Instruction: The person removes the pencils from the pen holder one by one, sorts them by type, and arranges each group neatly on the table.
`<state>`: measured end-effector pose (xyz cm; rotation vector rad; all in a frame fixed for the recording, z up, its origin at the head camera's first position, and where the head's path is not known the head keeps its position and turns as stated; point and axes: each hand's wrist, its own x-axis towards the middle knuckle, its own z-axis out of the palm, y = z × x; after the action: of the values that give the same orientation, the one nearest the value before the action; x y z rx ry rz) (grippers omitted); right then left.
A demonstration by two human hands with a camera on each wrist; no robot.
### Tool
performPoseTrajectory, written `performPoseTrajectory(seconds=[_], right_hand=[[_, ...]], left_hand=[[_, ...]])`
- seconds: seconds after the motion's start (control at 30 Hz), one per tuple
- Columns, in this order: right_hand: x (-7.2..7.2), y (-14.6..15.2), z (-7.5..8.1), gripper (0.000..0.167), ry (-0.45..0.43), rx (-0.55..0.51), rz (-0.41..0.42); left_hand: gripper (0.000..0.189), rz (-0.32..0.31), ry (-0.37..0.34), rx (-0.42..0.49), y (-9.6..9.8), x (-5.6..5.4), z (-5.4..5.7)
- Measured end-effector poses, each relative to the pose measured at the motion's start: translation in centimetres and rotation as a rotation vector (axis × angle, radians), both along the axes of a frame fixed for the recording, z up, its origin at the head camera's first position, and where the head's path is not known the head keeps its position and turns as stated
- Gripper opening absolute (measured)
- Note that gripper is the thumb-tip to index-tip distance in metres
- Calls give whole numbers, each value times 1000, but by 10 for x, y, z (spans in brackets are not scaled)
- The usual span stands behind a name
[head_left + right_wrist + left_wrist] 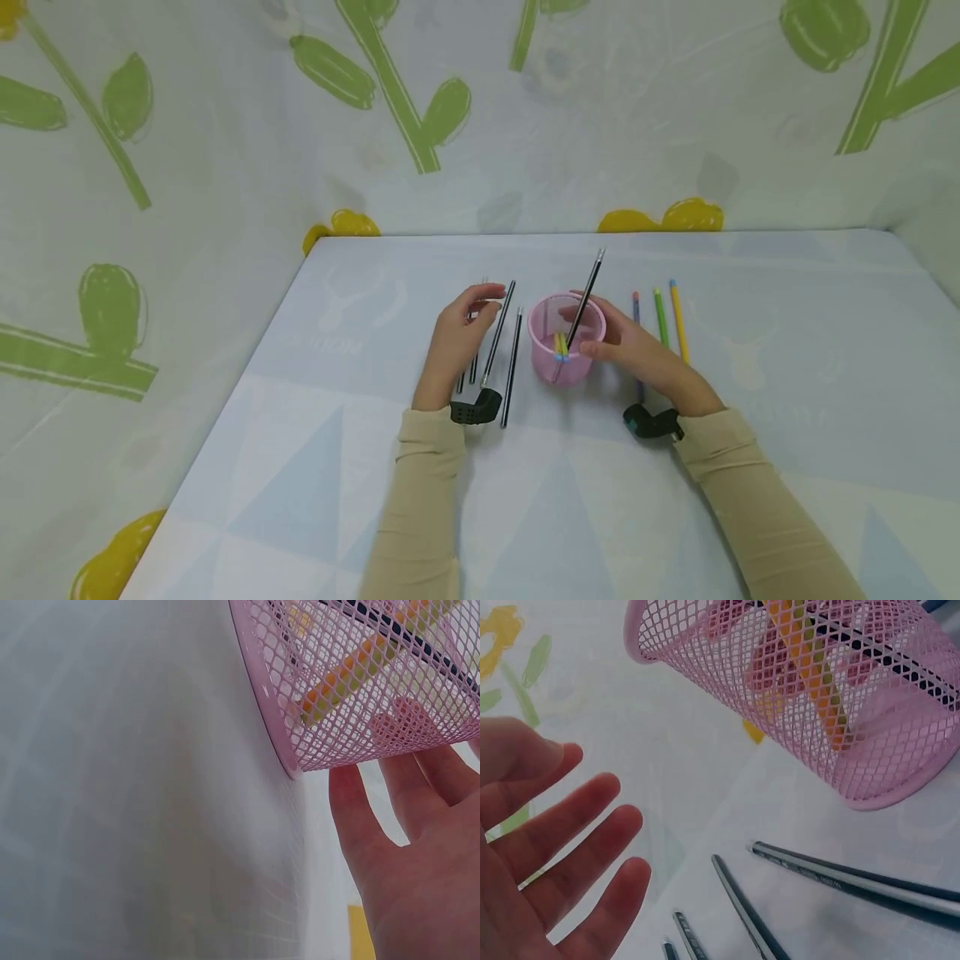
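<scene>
My right hand (pixel 637 354) holds a pink mesh pen cup (pixel 545 362) from its right side, thumb at the near side and fingers round the far side. A black-and-silver pencil (pixel 589 292) leans inside the cup and sticks out above the rim. Shorter in the cup are a yellow and a green pencil (pixel 341 686), side by side. Left of the cup, my left hand (pixel 461 333) hovers over several dark pencils (pixel 512 367) on the table. Its fingers are loosely bent and spread, with nothing between them in the left wrist view.
Behind the right hand, to its right, lie a purple pencil (pixel 637 308), a green pencil (pixel 661 317) and a yellow pencil (pixel 678 321). A pale patterned cloth (pixel 285 475) covers the table. A leaf-printed wall covering (pixel 525 150) rises at the back edge.
</scene>
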<state>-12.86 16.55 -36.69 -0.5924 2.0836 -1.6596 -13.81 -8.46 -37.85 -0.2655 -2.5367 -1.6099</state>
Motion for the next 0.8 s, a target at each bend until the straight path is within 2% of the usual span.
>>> performPoseTrajectory(seconds=[0.2, 0.4, 0.57, 0.63, 0.7, 0.8], right_hand=[[-2, 1, -5, 61, 16, -37, 5], [-10, 6, -25, 59, 29, -26, 6], [-12, 7, -29, 58, 36, -16, -5], [-9, 6, -22, 60, 20, -8, -11], [-9, 6, -22, 62, 3, -4, -13], [-10, 6, -22, 63, -5, 5, -10]], left_hand=[[29, -183, 22, 47, 7, -1, 2], [34, -326, -59, 50, 16, 2, 1], [41, -392, -105, 22, 26, 4, 2], [46, -396, -122, 6, 28, 4, 1], [51, -405, -157, 4, 29, 5, 1], [60, -456, -185, 11, 30, 6, 1]])
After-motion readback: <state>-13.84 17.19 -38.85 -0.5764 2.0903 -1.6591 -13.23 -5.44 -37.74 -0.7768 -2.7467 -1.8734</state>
